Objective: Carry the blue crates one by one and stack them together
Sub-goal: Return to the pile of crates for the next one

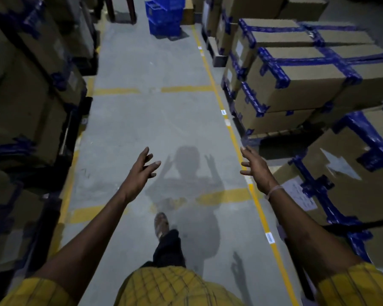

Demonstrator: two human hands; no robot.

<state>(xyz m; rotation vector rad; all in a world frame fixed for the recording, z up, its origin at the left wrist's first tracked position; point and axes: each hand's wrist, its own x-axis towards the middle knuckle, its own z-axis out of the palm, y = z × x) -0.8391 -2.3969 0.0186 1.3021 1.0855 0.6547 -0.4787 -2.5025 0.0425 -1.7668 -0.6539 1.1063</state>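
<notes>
A stack of blue crates [165, 16] stands on the floor at the far end of the aisle, top centre of the head view. My left hand [142, 171] and my right hand [255, 167] are both held out in front of me over the grey floor, fingers spread and relaxed, holding nothing. The crates are several steps away from both hands. One of my feet [161, 224] is stepped forward below the hands.
Cardboard boxes with blue tape [296, 71] are piled on pallets along the right side, and more boxes on dark racks [31, 85] line the left. Yellow floor lines [228, 129] mark the aisle between them. A brown box [188, 12] sits beside the crates.
</notes>
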